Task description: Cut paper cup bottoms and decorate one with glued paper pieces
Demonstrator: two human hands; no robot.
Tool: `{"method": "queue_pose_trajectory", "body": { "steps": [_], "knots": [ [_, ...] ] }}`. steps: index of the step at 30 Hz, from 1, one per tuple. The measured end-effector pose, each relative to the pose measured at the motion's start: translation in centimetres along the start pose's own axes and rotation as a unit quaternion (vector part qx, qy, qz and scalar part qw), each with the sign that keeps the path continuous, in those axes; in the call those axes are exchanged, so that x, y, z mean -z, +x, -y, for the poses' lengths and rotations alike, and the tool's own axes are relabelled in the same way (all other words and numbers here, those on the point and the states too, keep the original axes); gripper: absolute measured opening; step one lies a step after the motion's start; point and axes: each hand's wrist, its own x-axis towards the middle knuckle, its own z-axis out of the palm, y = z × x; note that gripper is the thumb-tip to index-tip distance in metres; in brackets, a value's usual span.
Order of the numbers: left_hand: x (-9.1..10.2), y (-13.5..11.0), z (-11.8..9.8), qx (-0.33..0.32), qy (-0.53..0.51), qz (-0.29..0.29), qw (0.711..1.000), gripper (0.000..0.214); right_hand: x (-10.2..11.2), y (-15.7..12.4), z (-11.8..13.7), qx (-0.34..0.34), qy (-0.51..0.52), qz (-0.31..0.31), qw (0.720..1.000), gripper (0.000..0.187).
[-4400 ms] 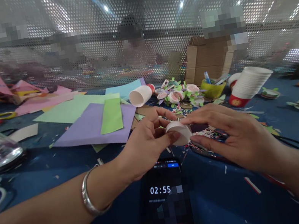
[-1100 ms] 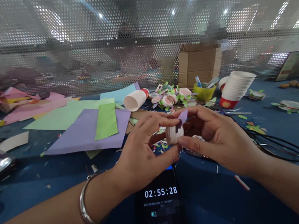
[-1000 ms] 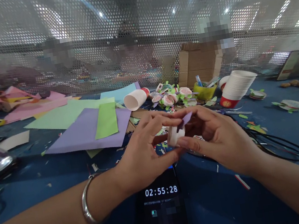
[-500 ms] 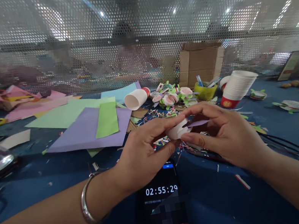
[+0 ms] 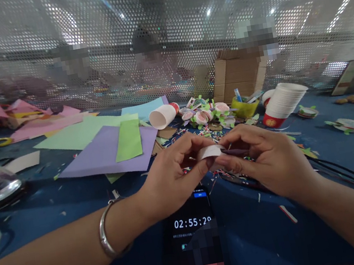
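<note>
White paper cup piece and purple paper strip, both in mid-air, just above the blue table and beyond the phone.

Pinching the cup piece, flattened and seen nearly edge-on, in the left hand: grip closed on its left end, thumb below and forefinger above.

Holding the strip with the right hand, its end touching the cup piece's right edge: grip clamped on the strip, thumb and forefinger together.

Wearing a silver bracelet at the left wrist.

Lying behind the hands: a purple sheet with a green strip on top, a tipped white cup, a cluster of paper flowers and a stack of cups on its side.

Trailing along the table past the right wrist: a black cable.

Showing on the phone's screen: a timer readout.
</note>
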Motion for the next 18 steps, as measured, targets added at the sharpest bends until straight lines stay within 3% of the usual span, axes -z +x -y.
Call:
{"method": "queue_pose_trajectory", "body": {
  "steps": [3, 6, 11, 18],
  "knots": [
    [-0.20, 0.15, 0.15, 0.091, -0.132, 0.020, 0.987, 0.025, 0.02, -0.02, -0.21, 0.003, -0.016, -0.001, 1.000, 0.017],
    [-0.42, 0.37, 0.12, 0.139, -0.223, -0.008, 0.965, 0.024, 0.04, -0.17, -0.26, 0.022, -0.047, -0.038, 0.998, 0.029],
    [-0.68, 0.60, -0.08, 0.155, -0.272, -0.077, 0.947, 0.029, -0.25, -0.42, 0.23, 0.065, -0.108, -0.102, 0.987, 0.036],
    [-0.88, 0.35, 0.13, 0.126, -0.224, -0.087, 0.962, 0.041, -0.60, -0.44, 0.64, 0.071, -0.138, -0.079, 0.985, 0.041]
  ]
}}
